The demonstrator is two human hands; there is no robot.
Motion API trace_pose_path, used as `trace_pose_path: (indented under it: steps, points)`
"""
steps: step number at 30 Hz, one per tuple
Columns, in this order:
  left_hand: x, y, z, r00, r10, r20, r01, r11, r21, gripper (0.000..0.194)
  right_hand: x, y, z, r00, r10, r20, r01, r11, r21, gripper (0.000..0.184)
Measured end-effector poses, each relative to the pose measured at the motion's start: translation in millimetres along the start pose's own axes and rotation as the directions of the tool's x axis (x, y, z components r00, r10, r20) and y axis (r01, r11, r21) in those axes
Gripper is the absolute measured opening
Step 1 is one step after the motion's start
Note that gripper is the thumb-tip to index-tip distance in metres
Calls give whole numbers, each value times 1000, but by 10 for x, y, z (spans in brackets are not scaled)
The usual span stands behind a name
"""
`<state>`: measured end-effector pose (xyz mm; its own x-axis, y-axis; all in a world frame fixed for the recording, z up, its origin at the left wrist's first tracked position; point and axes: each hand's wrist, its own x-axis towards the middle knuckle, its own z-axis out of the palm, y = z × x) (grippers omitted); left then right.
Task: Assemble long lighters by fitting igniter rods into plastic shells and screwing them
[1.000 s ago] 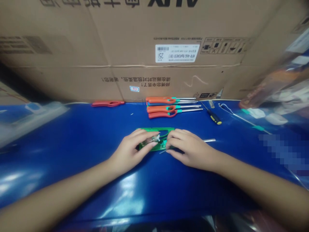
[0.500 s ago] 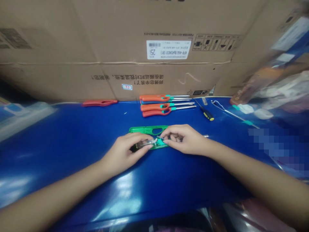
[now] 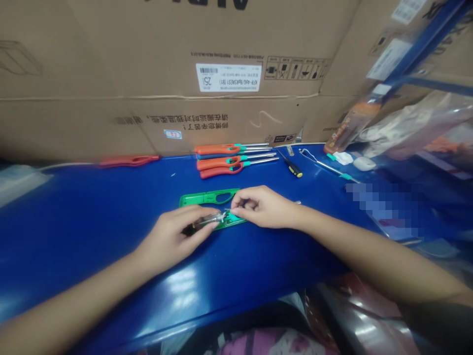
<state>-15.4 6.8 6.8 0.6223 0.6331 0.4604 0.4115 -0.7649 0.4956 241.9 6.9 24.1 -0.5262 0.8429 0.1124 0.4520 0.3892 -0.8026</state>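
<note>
My left hand [image 3: 164, 234] is closed around a clear lighter fuel tank [image 3: 207, 220], its small white valve end pointing right. My right hand [image 3: 268, 207] pinches a small thin grey piece [image 3: 228, 210] close to that valve end; its exact kind is too small to tell. Beneath both hands lies a green lighter casing half [image 3: 239, 218] with a thin wire and a teal part in it, partly covered by my fingers. Just behind, the other green casing half [image 3: 195, 199] rests with its finger opening partly hidden by my right hand.
Several orange-red lighters with metal nozzles [image 3: 218, 163] lie at the back. Left of them is a red casing [image 3: 129, 160]. A yellow-black screwdriver [image 3: 293, 168], a metal rod with a white wire [image 3: 325, 167] and an orange bottle [image 3: 351, 125] are on the right. Cardboard [image 3: 121, 113] stands behind the blue table [image 3: 92, 207].
The camera view has shifted, so everything appears farther left. Both hands keep their grips on the fuel tank and the thin piece, with little movement between them.
</note>
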Motion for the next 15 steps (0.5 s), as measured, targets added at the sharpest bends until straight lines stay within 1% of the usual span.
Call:
trace_pose_path:
  steps: [5,7,11,15]
  points:
    - [10,-28,-1,1000,-7,-4,7,1000,-6,19,-8,49,28,992,-119,35,116,991,71,12]
    - [17,-30,4,1000,-14,-16,14,1000,-14,19,6,73,43,993,-109,42,104,989,106,13]
    - [21,-27,19,999,-24,-27,23,999,-43,19,32,90,49,997,-42,57,35,992,122,17]
    - [10,-36,19,999,-38,-15,38,998,-50,21,20,77,42,997,-41,69,33,993,111,18]
